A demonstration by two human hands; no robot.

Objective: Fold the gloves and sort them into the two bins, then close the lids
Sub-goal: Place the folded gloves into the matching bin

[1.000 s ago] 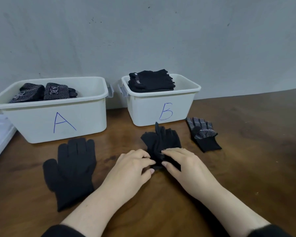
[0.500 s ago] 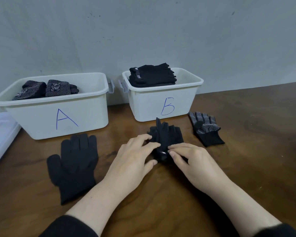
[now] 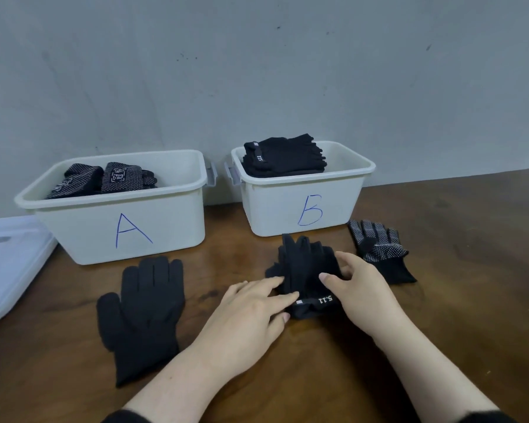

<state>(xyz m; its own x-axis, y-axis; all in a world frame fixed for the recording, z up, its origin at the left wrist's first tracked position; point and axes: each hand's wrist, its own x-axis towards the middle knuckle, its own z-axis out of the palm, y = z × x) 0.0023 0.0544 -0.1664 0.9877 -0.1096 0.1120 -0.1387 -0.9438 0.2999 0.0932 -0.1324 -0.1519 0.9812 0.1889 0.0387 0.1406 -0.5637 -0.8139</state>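
Item: black glove point(image 3: 306, 270) with "5.11" cuff, on the table point(image 3: 440, 300) just near of bin B point(image 3: 290, 206). I see my left hand point(image 3: 245, 312) resting flat-fingered on its left edge and my right hand point(image 3: 361, 288) curled round its right side. Bin A point(image 3: 165, 221) stands left, lidless; plain black glove point(image 3: 141, 315) near it; dotted glove point(image 3: 379, 251) right.

Two bare hands, left hand point(image 3: 245, 312) and right hand point(image 3: 361, 291), no rings, watches or gloves worn. Nails short and unpainted. Forearms uncovered. Dark, apparently black sleeves point(image 3: 126, 418) pushed up toward the elbows, visible only at the frame's lower edge.
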